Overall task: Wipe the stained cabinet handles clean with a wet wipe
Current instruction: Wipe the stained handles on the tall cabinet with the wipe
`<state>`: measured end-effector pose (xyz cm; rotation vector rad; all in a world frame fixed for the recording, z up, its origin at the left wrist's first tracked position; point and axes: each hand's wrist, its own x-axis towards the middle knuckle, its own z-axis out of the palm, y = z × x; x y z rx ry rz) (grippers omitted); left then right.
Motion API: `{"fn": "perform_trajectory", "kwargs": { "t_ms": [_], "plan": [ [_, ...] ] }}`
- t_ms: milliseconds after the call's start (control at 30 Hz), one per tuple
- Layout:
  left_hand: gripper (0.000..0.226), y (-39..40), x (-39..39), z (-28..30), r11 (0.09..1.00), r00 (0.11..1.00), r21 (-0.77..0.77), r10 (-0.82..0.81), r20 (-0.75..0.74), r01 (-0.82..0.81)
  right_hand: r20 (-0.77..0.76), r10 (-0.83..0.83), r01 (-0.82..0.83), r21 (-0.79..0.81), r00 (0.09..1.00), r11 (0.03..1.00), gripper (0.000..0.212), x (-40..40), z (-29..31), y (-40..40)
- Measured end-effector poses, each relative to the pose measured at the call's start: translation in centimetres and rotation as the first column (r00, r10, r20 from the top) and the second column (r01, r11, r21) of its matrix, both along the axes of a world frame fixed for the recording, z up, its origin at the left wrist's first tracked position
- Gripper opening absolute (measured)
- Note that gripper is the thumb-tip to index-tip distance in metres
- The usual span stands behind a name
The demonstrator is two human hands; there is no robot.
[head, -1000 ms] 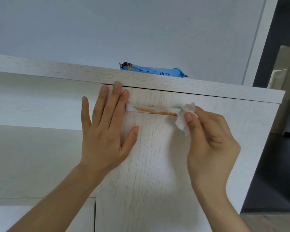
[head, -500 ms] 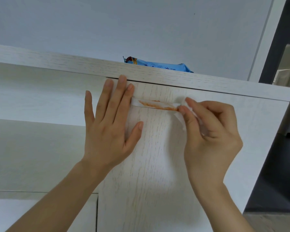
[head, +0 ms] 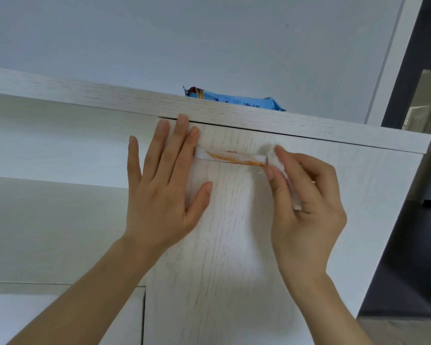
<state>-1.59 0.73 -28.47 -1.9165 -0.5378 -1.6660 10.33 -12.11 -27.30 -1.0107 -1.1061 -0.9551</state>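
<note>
Here's the handle [head: 230, 158], a white bar set high on the door [head: 222, 245], just under the top board [head: 309, 131], and it carries an orange smear along almost its whole length. At the handle's right end, the right hand [head: 306, 202] pinches a bunched wipe [head: 275, 158] between thumb and fingertips, the wad pressed right against the bar where the smear ends. At the handle's left end, the left hand [head: 163, 192] lies flat on the door, fingers spread and empty, fingertips reaching up to the gap below the top board.

That wipe looks soft, damp and limp, so it will fold and slide under the fingers; a firm pinch with a thick pad of it over the fingertip should give the best bite. The handle itself reads as rigid and fixed, smooth enough for the smear to lift, though the stain may also sit on its underside, which I cannot see. Most of the cleaning appears not yet done. A stroke from the right end toward the left hand looks the natural call.

Above the handle, on the top board, sits the blue pack [head: 234, 99].
</note>
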Motion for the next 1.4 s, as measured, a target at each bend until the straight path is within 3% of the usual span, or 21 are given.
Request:
{"fn": "perform_trajectory", "kwargs": {
  "t_ms": [167, 233, 467, 700, 833, 1400],
  "plan": [
    [0.063, 0.0, 0.0, 0.0, 1.000, 1.000, -0.006, 0.009, -0.004, -0.009, 0.004, 0.035, -0.036, 0.048, 0.999, 0.998, 0.026, 0.3, 0.6, 0.1],
    [0.063, 0.0, 0.0, 0.0, 1.000, 1.000, -0.006, 0.009, -0.006, -0.009, 0.079, -0.010, 0.008, 0.035, 0.997, 0.999, 0.027, 0.2, 0.7, 0.0],
    [0.063, 0.0, 0.0, -0.1, 1.000, 1.000, -0.012, -0.005, -0.004, 0.005, 0.124, -0.068, 0.069, -0.003, 0.990, 0.998, 0.025, 0.7, 0.7, -0.6],
    [0.063, 0.0, 0.0, -0.1, 1.000, 1.000, -0.017, -0.002, -0.006, 0.002, 0.060, -0.019, 0.021, -0.025, 0.998, 0.999, 0.025, 0.0, 0.9, -0.3],
    [0.062, 0.0, 0.0, -0.1, 1.000, 1.000, -0.004, 0.002, -0.003, -0.002, 0.126, -0.092, 0.098, -0.045, 0.988, 0.994, 0.024, 0.3, 1.3, -0.5],
    [0.063, 0.2, 0.1, -0.2, 1.000, 1.000, 0.008, 0.013, 0.007, -0.013, 0.077, -0.047, 0.050, -0.034, 0.996, 0.998, 0.026, 0.4, 1.1, -0.9]
  ]
}}
